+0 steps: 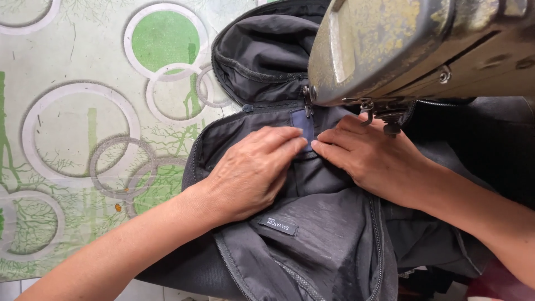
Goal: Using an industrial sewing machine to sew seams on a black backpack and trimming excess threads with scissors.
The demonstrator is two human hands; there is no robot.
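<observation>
Head view showed both hands pressed flat on a dark grey jacket spread over the desk, toward its right edge, under the head of an old sewing machine. The left hand lay palm down with its fingers together, tips pinning the cloth just beside a small navy patch. The right hand mirrored it, fingers together and flat, tips almost meeting those of the left below the patch. Neither hand was clamped around anything; both only bore down.

To do this well, the cloth wanted even tension from both sides, with fingertips kept short of the presser foot, whose needle was probably hidden behind the machine head.

The jacket looked thin and slightly glossy, wrinkled, with an open zipper running near the patch and a small woven label below the left hand.
</observation>
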